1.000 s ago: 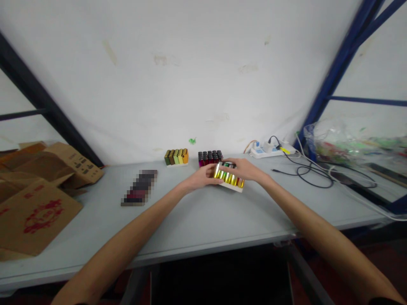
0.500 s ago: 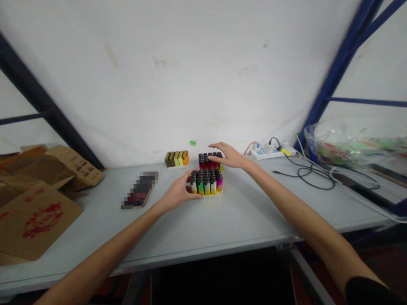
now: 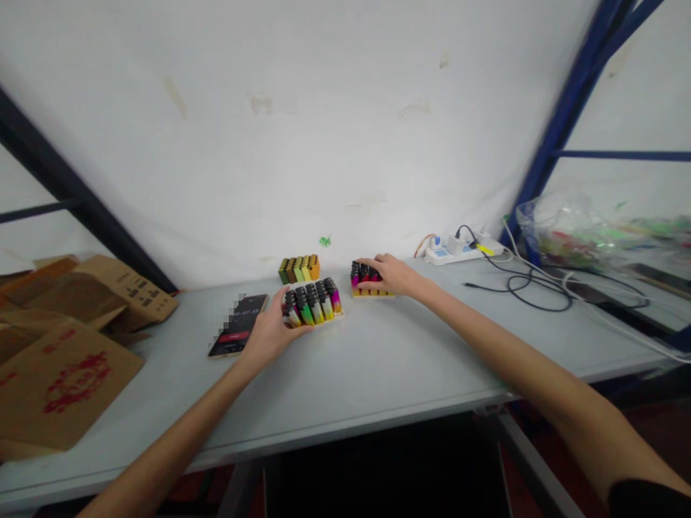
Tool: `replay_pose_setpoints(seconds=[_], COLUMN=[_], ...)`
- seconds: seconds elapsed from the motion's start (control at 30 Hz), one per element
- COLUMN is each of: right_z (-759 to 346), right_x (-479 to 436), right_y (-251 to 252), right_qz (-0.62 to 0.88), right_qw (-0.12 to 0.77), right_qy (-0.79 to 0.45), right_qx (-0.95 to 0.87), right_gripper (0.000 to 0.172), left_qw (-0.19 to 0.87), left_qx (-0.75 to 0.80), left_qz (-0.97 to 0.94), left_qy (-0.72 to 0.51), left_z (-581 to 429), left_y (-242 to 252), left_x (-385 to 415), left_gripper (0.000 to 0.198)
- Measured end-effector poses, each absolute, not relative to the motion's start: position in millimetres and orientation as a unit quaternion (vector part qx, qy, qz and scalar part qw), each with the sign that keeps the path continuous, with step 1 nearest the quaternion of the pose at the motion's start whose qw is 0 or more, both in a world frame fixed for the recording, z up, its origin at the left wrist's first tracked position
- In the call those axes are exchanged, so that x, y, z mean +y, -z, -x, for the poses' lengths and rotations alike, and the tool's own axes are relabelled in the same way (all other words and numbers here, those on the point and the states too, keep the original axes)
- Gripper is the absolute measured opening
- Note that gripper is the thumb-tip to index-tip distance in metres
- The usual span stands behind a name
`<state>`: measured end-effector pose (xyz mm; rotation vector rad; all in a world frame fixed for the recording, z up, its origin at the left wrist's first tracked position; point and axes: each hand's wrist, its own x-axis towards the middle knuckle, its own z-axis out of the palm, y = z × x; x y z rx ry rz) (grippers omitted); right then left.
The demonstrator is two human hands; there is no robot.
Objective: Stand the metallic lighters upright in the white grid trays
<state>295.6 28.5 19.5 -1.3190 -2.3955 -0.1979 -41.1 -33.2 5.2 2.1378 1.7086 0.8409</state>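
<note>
My left hand (image 3: pixel 271 329) grips the left end of a tray of lighters (image 3: pixel 313 303), thumb along the front and fingers behind. These lighters have black tops and white, green, yellow and purple bodies, and they lean a little. Farther back on the right, my right hand (image 3: pixel 398 276) is closed over a second tray of lighters (image 3: pixel 372 286), purple-red above and yellow below, and its fingers cover part of their tops. Against the wall stands a third tray of lighters (image 3: pixel 299 269) in green, brown, yellow and orange, touched by neither hand.
A phone (image 3: pixel 238 325) lies left of my left hand. Torn cardboard boxes (image 3: pixel 91 367) fill the table's left end. At the back right sit a white power strip (image 3: pixel 458 250), loose black cables (image 3: pixel 518 288) and clear plastic bags (image 3: pixel 566 234). The table's front edge (image 3: pixel 378 428) runs below my arms.
My left hand has moved left, taking the multicoloured lighter tray with it. My right hand has come down onto the purple-red lighter tray, which now sits farther right.
</note>
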Motion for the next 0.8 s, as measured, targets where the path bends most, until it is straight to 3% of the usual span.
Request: replay_pose_setpoints(seconds=[0.27, 0.47, 0.67, 0.8], right_z=[-331, -326, -318, -313], right_x=[-33, -49, -39, -39], right_y=[-16, -34, -39, -36], right_qz=[0.493, 0.49, 0.459, 0.491], right_qw=[0.207, 0.158, 0.081, 0.089], right_qy=[0.07, 0.072, 0.114, 0.118], right_qx=[-0.842, -0.854, -0.877, -0.858], right_gripper=[0.075, 0.097, 0.074, 0.071], left_qw=[0.175, 0.231, 0.199, 0.178], left_qx=[0.515, 0.446, 0.491, 0.496], left_qz=[-0.766, -0.779, -0.761, -0.755], left_qy=[-0.342, -0.375, -0.375, -0.391], left_z=[-2, -30, -27, -14], left_y=[1, 16, 22, 19], left_x=[17, 57, 39, 13], left_gripper=[0.088, 0.089, 0.089, 0.077])
